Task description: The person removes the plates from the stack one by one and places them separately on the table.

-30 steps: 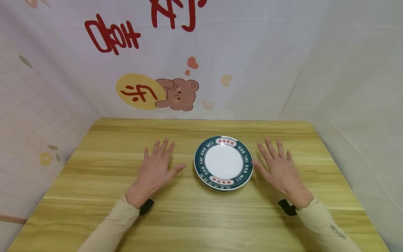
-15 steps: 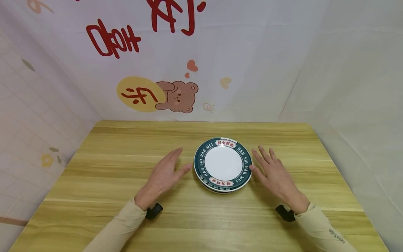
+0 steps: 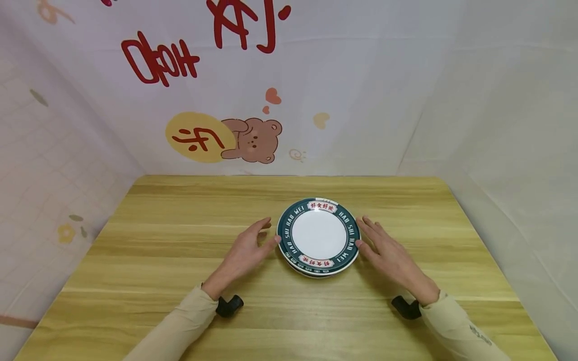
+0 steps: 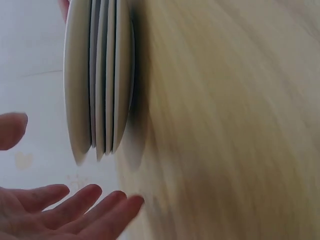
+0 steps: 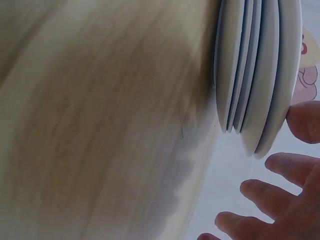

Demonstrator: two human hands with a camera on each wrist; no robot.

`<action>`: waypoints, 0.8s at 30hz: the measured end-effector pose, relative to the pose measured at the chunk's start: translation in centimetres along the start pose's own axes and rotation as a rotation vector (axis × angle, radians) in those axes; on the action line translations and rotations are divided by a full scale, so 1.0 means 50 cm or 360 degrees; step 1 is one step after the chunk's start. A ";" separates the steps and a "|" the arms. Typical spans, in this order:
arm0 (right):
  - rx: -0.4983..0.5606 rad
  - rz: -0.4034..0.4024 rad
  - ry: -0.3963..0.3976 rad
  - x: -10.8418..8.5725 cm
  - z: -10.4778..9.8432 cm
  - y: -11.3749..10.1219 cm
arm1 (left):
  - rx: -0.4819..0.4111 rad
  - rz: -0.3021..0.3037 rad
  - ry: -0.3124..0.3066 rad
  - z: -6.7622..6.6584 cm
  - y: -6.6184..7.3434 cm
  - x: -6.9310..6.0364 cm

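A stack of several round plates (image 3: 319, 234) sits on the wooden table, the top one white with a dark green lettered rim. Just left of it is my left hand (image 3: 246, 253), with thumb and fingers spread apart. In the left wrist view that hand's fingers (image 4: 112, 212) are clear of the stacked plate edges (image 4: 77, 85). My right hand (image 3: 393, 258) is close by the stack's right side, fingers extended. From the right wrist, its thumb (image 5: 305, 122) appears at the top plate's rim; whether it touches I cannot tell. Neither hand holds anything.
The wooden table (image 3: 135, 250) reaches back to a white cloth wall (image 3: 361, 75) printed with a bear and red characters. Pale cloth walls also stand at both sides. A black strap piece (image 3: 229, 306) hangs under the left wrist, and another (image 3: 406, 307) under the right.
Both hands have come inward toward the stack, the left hand moving right and turning its palm to the plates. The right hand has shifted slightly left. The plates stay in place.
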State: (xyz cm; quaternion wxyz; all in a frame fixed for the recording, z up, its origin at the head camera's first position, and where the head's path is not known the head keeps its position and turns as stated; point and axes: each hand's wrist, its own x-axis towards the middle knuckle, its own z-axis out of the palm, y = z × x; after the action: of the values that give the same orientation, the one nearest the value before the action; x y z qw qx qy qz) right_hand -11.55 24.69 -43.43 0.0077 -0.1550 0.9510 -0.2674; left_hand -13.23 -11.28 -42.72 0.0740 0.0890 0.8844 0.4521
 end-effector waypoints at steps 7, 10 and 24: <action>0.0130 0.0035 -0.0032 0.004 0.002 -0.007 | -0.0419 -0.0151 -0.0050 0.020 -0.003 0.007; 0.0212 0.0057 -0.0048 0.004 0.003 -0.011 | -0.0545 -0.0208 -0.0032 0.024 0.001 0.010; 0.0466 0.0092 -0.0081 0.010 0.010 -0.016 | -0.0738 -0.0264 -0.0030 0.030 0.002 0.010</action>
State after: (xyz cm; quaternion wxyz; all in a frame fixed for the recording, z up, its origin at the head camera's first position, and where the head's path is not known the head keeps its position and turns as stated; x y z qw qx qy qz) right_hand -11.77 23.64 -43.42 0.0619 -0.1315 0.9054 -0.3988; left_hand -13.38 -9.95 -43.51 0.1375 0.0010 0.7606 0.6345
